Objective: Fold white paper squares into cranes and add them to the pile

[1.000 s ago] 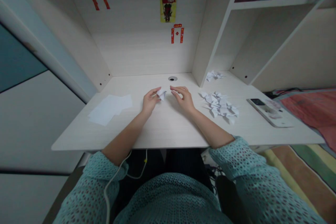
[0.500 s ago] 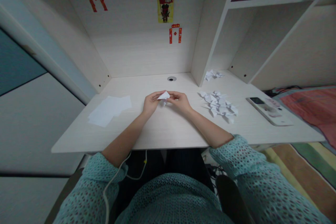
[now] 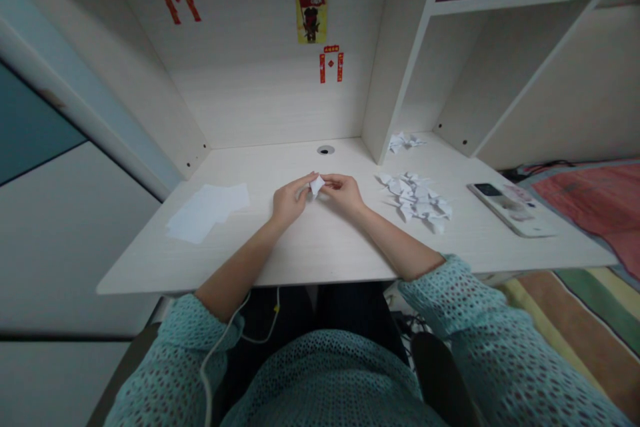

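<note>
Between my two hands, just above the middle of the white desk, is a small piece of folded white paper point(image 3: 317, 185), now diamond-shaped. My left hand point(image 3: 290, 200) pinches its left side with thumb and fingers. On the other side my right hand point(image 3: 344, 191) grips the right edge, fingers bent. To the left lie loose flat sheets of white paper point(image 3: 205, 210), overlapping one another. A heap of folded white paper pieces point(image 3: 417, 200) sits right of my right hand.
A smaller cluster of folded paper point(image 3: 406, 141) lies behind the heap, beside the upright divider point(image 3: 395, 60). Farther right is a flat white case or box point(image 3: 510, 210) with a dark panel. The desk's back panel has a cable hole point(image 3: 326, 150) in front of it. A white cable point(image 3: 203, 367) crosses my left sleeve.
The folded paper has turned between my fingers, from a wide triangle to a narrower diamond. My left fingers have shifted on it. The view has moved slightly.
</note>
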The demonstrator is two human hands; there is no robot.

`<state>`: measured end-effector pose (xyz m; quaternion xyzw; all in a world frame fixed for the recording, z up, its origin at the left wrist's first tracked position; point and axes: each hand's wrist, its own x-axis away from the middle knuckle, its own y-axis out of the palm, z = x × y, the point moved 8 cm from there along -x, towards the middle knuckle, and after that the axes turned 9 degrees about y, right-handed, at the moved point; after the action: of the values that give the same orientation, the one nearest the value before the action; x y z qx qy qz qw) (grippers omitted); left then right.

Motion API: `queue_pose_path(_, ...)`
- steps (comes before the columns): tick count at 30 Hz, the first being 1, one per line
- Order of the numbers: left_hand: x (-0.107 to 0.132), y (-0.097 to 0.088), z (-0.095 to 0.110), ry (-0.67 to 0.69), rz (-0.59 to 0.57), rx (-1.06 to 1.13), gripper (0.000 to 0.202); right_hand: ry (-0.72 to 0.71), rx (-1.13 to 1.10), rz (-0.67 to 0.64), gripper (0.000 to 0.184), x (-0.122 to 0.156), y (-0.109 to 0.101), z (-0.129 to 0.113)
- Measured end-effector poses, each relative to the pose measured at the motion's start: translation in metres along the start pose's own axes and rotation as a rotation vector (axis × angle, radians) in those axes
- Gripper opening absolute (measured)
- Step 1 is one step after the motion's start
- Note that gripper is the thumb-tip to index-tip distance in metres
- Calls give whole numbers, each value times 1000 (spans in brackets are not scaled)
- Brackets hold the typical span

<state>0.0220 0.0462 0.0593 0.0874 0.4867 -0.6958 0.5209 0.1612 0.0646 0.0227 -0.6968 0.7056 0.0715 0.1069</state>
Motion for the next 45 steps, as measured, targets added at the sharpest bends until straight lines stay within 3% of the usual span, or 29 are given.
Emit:
queue_pose_path(5,-1,4,7,69,-52,-91,48,-5,174,99,27,1,-8,-1)
queue_pose_path(11,0,-1,12,60,37,-47,43,-50,338,171,24,8,-9,-12)
queue_pose_path(14,0,-5,14,32,80,28,35,-101,270,183,39,12,-8,-23)
queue_pose_path(17,0,-8,9,-31,143,131,31,-108,152,83,54,12,-1,-27)
queue_pose_path(23,0,-16,-1,-81,241,126,22,-1,-23,-91,40,4,12,-10)
queue_pose_path(28,0,-17,0,-62,251,186,20,41,-48,-67,44,1,11,0)
queue_pose_path(36,2,-4,-24,-248,328,465,21,100,-23,-65,46,2,11,6)
queue_pose_path(45,3,1,-27,-310,314,517,25,114,-57,-47,41,0,10,7)
